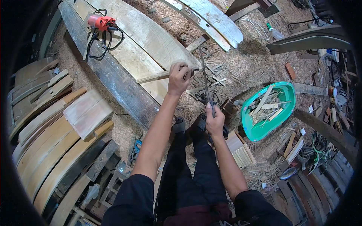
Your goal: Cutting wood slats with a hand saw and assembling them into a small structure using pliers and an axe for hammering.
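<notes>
My left hand [178, 79] is closed on a thin wooden strip [151, 78], which lies crosswise on curved pale boards [135, 34] near their right end. My right hand [214, 121] grips a long, narrow dark tool [206, 86], like a saw blade or rasp; it rises upright in the picture beside the boards' end and the strip's tip. A small dark piece by my left fingertips is too small to make out. The pale boards rest on a weathered grey plank [117, 90].
A red power tool [103, 23] with coiled cord sits on the boards. A green tub [256, 133] of offcuts stands right. Stacked curved boards [49, 150] fill the left. A bottle [275, 33], a dark beam [324, 133] and scraps surround me on the sawdust-covered floor.
</notes>
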Demonstrator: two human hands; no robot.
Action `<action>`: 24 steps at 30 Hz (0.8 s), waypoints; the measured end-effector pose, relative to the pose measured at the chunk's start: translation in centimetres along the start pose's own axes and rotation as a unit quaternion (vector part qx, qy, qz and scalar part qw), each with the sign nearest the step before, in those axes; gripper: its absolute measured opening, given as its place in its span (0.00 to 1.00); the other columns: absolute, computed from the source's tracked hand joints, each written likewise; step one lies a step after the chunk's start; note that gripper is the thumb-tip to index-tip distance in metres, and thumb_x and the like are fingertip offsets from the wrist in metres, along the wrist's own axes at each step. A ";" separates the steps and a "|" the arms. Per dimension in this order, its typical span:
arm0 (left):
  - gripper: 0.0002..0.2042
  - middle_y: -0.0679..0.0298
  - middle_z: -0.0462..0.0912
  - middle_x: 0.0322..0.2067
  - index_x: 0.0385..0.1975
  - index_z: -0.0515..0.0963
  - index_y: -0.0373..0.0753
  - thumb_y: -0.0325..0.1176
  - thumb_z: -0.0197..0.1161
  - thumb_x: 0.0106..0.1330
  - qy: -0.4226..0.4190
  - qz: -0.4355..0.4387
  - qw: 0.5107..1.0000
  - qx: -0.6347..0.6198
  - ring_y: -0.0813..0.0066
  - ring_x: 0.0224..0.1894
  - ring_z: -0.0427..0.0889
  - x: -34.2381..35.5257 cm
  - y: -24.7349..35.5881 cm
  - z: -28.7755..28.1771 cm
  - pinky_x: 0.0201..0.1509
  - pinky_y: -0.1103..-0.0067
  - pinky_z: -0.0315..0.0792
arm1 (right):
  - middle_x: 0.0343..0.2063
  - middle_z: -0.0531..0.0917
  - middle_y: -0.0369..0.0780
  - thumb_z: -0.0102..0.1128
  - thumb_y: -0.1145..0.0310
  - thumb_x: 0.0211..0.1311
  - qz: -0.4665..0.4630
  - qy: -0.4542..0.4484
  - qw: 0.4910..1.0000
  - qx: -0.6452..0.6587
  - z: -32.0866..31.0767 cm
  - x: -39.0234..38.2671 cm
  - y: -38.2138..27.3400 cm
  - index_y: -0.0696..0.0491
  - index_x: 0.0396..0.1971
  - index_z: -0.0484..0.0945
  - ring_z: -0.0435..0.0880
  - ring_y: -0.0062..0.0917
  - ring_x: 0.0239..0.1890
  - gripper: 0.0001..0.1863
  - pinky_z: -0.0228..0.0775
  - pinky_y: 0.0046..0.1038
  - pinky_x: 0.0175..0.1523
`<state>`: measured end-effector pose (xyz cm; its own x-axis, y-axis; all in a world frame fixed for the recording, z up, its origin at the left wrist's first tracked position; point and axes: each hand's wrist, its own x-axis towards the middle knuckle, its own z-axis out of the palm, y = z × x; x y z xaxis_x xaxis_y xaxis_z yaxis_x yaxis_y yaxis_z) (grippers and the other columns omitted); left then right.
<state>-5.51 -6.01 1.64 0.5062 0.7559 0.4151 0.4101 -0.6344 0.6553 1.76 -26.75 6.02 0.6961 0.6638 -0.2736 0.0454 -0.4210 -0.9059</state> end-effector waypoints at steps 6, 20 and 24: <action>0.04 0.54 0.79 0.43 0.32 0.81 0.35 0.23 0.64 0.57 0.047 -0.010 0.998 -0.038 0.55 0.47 0.77 2.5 1.0 1.6 0.51 0.69 0.71 | 0.12 0.66 0.38 0.57 0.58 0.70 0.024 -0.025 0.999 -0.008 0.3 2.5 -0.1 0.58 0.22 0.73 0.63 0.19 0.17 0.20 0.58 0.30 0.23; 0.28 0.50 0.55 0.71 0.67 0.62 0.40 0.44 0.48 0.69 0.071 -0.287 0.892 0.341 0.55 0.74 0.51 5.7 -0.6 5.7 0.74 0.51 0.40 | 0.12 0.71 0.41 0.57 0.58 0.69 0.038 -0.030 0.997 -0.059 0.5 1.5 -2.6 0.59 0.26 0.78 0.70 0.23 0.16 0.18 0.62 0.30 0.24; 0.28 0.50 0.55 0.71 0.68 0.62 0.40 0.45 0.47 0.69 0.057 -0.293 0.889 0.348 0.56 0.74 0.52 5.7 -0.4 5.4 0.74 0.51 0.41 | 0.15 0.75 0.46 0.57 0.62 0.69 0.048 -0.037 0.996 -0.064 0.0 1.5 -3.4 0.60 0.30 0.79 0.74 0.27 0.16 0.15 0.65 0.30 0.25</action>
<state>1.30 -2.36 0.36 -0.0128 0.9755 0.2198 0.9680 -0.0430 0.2472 2.70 -24.32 8.71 0.6469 0.6585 -0.3845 0.0750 -0.5567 -0.8274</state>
